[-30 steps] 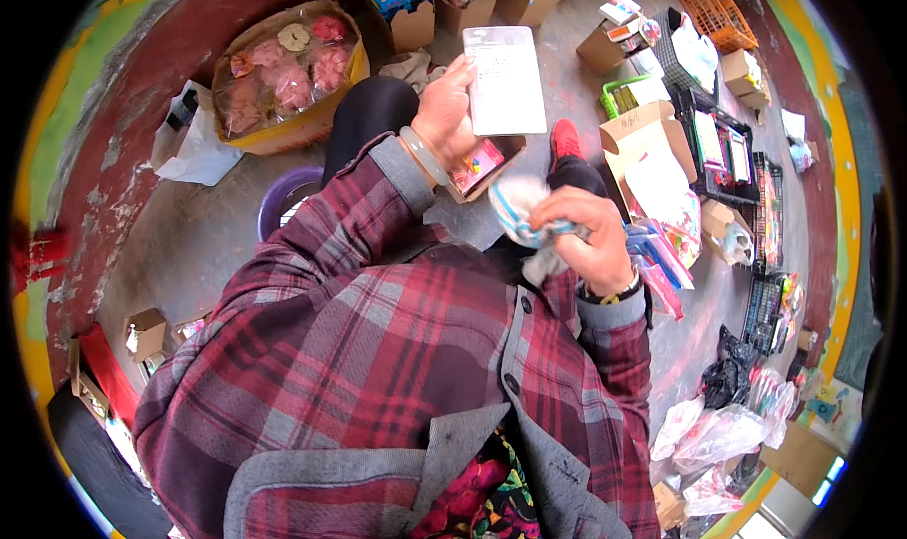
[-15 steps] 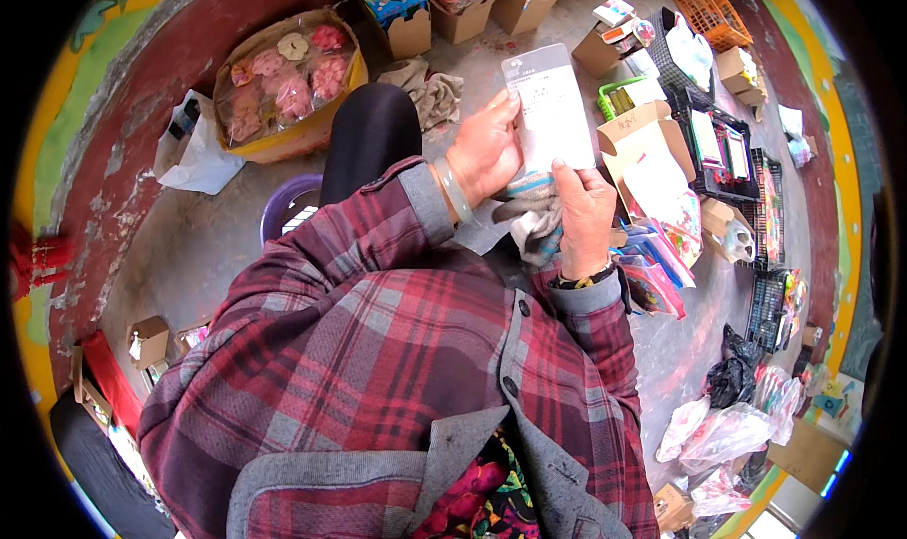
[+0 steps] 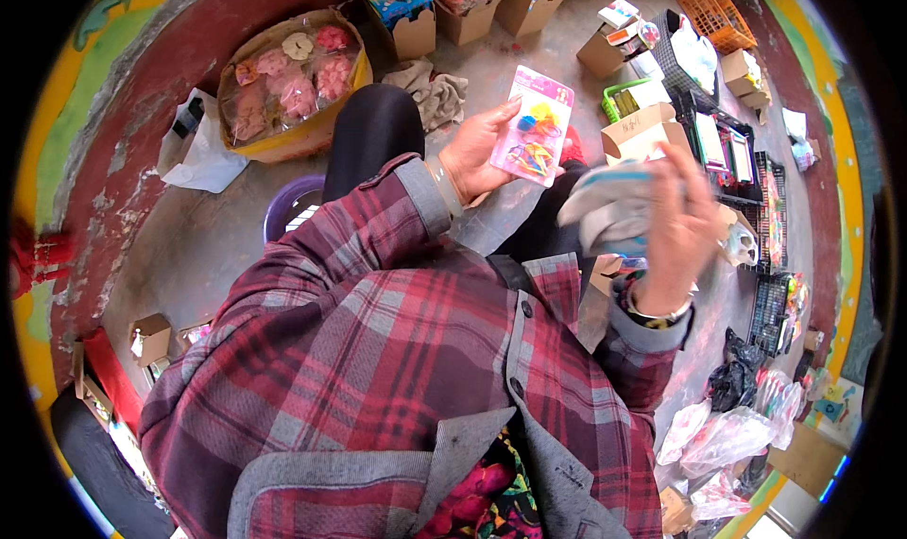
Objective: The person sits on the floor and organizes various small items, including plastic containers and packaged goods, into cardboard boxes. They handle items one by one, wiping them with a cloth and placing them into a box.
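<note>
Between the thumb and fingers of my left hand (image 3: pixel 477 156), a pink carded pack (image 3: pixel 535 133) is held upright in front of my knee. Small yellow, blue and multicoloured looped pieces show on its front; what they are exactly I cannot make out. My right hand (image 3: pixel 682 232) is smeared by motion, off to the right of the pack. A grey cloth with blue stripes (image 3: pixel 609 208) is gripped in it, blurred too. The two hands are apart.
A large carton (image 3: pixel 293 128) of pink bagged flower-like pieces stands at far left, beside a crumpled beige cloth (image 3: pixel 430 95). Opened cartons (image 3: pixel 411 34) line the back. Black crates (image 3: pixel 718 152), an orange basket (image 3: pixel 715 15) and plastic bags (image 3: pixel 727 440) fill the right side.
The pack has turned from its pale printed back to its pink front. My right hand has let go of the pack and swung right with the striped cloth.
</note>
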The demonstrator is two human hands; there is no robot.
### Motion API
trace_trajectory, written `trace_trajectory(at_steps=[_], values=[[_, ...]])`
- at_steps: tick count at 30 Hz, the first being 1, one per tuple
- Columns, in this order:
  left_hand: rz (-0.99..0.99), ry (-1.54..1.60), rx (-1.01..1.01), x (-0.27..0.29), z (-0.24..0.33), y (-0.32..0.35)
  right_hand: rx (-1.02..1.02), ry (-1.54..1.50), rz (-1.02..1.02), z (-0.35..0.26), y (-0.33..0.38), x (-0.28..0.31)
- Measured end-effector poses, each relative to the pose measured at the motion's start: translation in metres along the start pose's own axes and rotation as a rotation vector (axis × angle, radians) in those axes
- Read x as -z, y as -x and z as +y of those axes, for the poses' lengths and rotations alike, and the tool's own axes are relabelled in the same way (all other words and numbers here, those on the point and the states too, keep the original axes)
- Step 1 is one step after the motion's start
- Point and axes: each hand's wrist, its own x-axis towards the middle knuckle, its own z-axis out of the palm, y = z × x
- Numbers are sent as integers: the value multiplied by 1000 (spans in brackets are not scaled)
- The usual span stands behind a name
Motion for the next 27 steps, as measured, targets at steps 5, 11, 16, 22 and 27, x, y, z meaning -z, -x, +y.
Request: trace_trajectory(at_steps=[5,11,16,22,27], values=[[-82,11,72,-8,-3,3,621,138,36,-2,8,-5],[-246,-8,65,-22,-20,15,958,456,-238,46,27,-46],[-108,-110,131,-23,-23,21,944,410,-147,56,7,-49],[-96,-202,276,-15,-13,21,809,430,-104,66,-20,-45],[-67,-293,210,-8,8,22,536,487,21,105,-48,-39]])
